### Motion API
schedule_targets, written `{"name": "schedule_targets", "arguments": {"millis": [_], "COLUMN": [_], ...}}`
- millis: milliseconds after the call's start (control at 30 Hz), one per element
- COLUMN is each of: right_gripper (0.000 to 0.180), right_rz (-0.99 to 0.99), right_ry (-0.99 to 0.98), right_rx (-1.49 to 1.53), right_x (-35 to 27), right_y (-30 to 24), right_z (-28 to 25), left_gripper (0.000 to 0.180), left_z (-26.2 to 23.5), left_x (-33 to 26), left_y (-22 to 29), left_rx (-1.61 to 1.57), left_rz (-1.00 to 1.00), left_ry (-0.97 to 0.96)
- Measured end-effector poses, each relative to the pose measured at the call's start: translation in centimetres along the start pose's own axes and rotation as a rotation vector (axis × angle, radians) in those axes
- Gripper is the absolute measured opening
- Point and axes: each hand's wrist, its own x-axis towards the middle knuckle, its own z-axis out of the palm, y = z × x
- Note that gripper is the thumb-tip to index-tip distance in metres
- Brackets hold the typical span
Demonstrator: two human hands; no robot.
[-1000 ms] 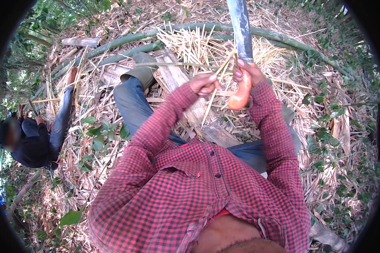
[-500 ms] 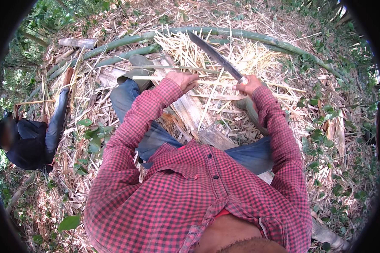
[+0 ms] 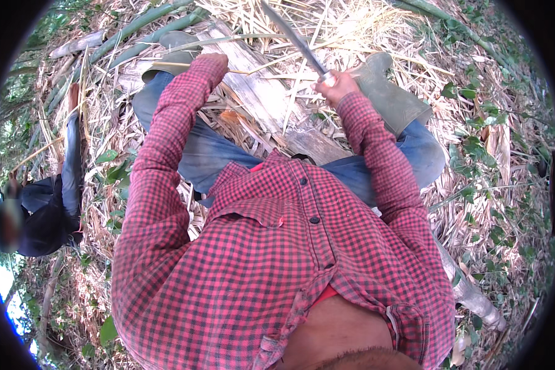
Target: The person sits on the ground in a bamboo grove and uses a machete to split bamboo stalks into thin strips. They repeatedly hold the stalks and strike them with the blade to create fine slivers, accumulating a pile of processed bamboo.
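Observation:
My left hand is closed around a thin pale bamboo strip, whose ends stick out on both sides of the fist. Wrapped round the handle of a machete, my right hand holds it to the right of a wooden plank. The machete's long dark blade points away and to the left, above scattered pale strips. A gap separates the two hands, and the blade is apart from the fist. Between my legs lies the weathered plank.
Heaped pale strips lie at the far side. Green bamboo poles stretch across the far left. My rubber boot stands near my right hand. At the left sits another person in dark clothes. A log lies at lower right.
My hands have moved farther apart, the left one going left with the strip. The whole view has shifted, so the far bamboo poles now show less.

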Motion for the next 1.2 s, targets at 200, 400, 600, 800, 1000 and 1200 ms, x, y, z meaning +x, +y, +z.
{"name": "schedule_targets", "arguments": {"millis": [200,400,600,800,1000,1200], "right_gripper": [0.062,0.061,0.059,0.06,0.061,0.058], "right_rz": [-0.267,-0.552,-0.525,-0.366,-0.35,-0.635], "right_ry": [0.036,0.092,-0.016,-0.11,-0.132,0.03], "right_rx": [-0.083,-0.135,-0.315,-0.462,-0.348,-0.153], "right_x": [-2.0,-1.3,-1.7,-0.2,-0.3,-2.2], "right_y": [1.2,3.3,2.7,2.9,2.3,-0.4], "right_z": [4.3,6.5,7.9,8.8,7.7,5.6], "left_gripper": [0.026,0.028,0.029,0.029,0.035,0.026], "left_z": [1.9,1.8,3.8,6.9,7.8,10.8], "left_x": [3.0,4.4,2.9,2.4,2.6,1.4], "left_y": [4.0,0.9,1.7,3.3,2.5,4.6], "left_rx": [0.148,0.078,-0.017,-0.158,-0.29,-0.246], "left_rz": [-0.038,-0.142,-0.296,-0.438,-0.426,-0.489], "left_ry": [-0.047,-0.069,-0.04,-0.09,-0.316,0.026]}}
